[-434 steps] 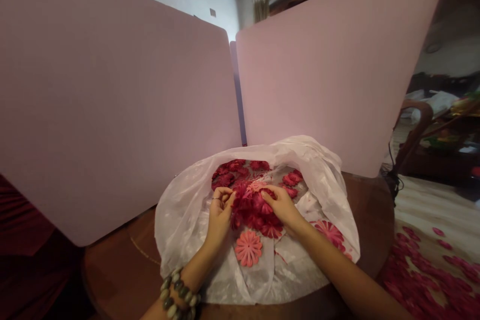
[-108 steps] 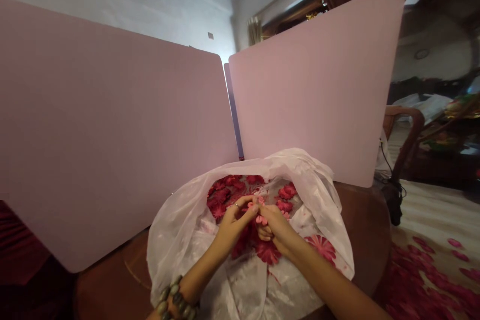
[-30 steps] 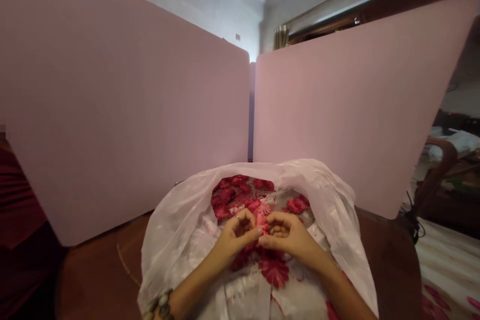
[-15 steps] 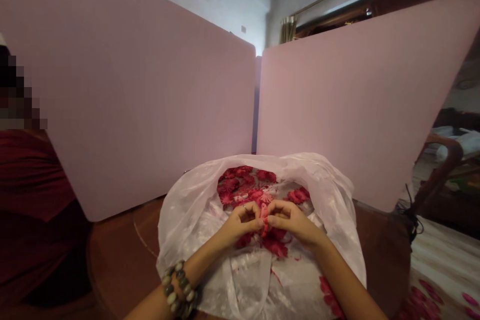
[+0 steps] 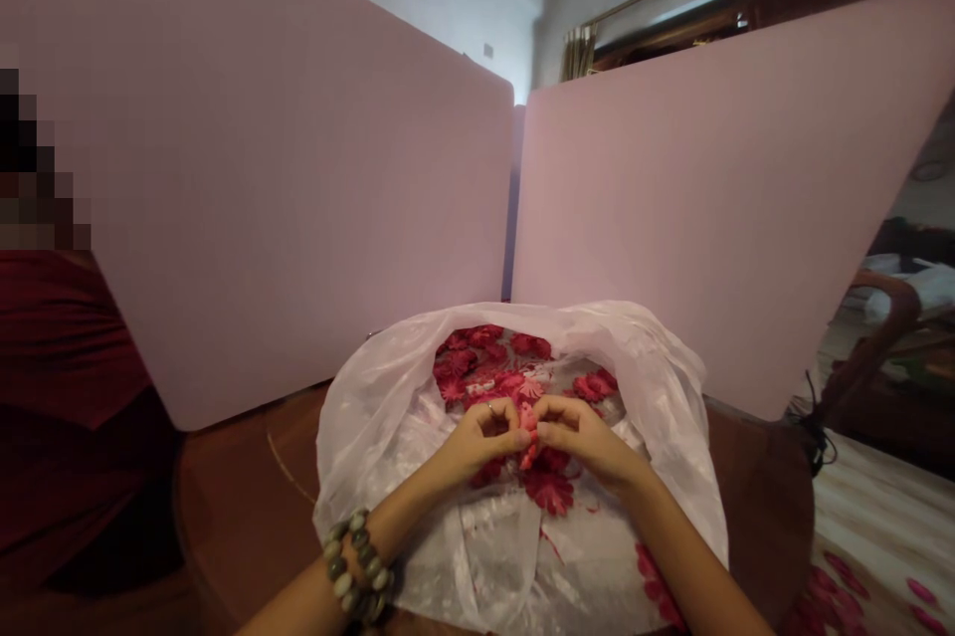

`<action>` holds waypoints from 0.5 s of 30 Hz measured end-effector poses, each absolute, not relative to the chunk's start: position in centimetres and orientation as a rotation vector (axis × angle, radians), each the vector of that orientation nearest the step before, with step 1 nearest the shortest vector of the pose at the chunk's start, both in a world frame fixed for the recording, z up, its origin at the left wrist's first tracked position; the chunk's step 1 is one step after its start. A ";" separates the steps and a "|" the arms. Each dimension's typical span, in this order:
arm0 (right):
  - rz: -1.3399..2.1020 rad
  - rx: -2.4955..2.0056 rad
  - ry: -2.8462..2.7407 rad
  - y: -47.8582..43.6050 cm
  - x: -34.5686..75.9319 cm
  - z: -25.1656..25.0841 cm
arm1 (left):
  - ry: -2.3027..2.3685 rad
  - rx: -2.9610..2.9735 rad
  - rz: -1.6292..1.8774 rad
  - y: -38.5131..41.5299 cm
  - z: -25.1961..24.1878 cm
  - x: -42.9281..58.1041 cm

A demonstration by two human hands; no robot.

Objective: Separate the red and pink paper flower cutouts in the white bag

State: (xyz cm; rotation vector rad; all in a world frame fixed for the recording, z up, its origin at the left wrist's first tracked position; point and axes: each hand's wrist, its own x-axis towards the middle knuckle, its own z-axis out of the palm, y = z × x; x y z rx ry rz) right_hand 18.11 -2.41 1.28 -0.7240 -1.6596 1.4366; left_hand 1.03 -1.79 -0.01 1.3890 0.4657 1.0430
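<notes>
My left hand (image 5: 483, 445) and my right hand (image 5: 583, 439) meet over an open white plastic bag (image 5: 373, 437). Thumbs and forefingers of both hands pinch a small red-pink flower piece (image 5: 528, 452) between them; its exact form is partly covered by the fingers. Red artificial flowers (image 5: 457, 360) with scalloped petals lie loose inside the bag beyond my hands. Another red flower (image 5: 550, 494) rests on the plastic just below my fingertips. A ring is on my left hand, and a beaded bracelet (image 5: 358, 566) circles that wrist.
The bag lies on a round brown wooden table (image 5: 246, 487). Two pink panels (image 5: 335, 198) stand upright behind it. A person in a red top (image 5: 60, 347) is at the left. To the right are a wooden chair (image 5: 895, 293) and red petals (image 5: 843, 581) on the floor.
The view has shifted slightly. Both hands keep their pinch, and the red-pink piece has turned a little between the fingertips.
</notes>
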 end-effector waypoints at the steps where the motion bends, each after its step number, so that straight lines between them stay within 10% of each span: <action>1: 1.431 -0.718 -1.666 -2.4 18.1 1.3 | 0.471 1.391 1.042 -1.8 0.0 1.0; 15: 1.446 -0.725 -1.603 -2.4 18.1 1.2 | 0.574 1.458 1.116 -1.0 -1.3 0.6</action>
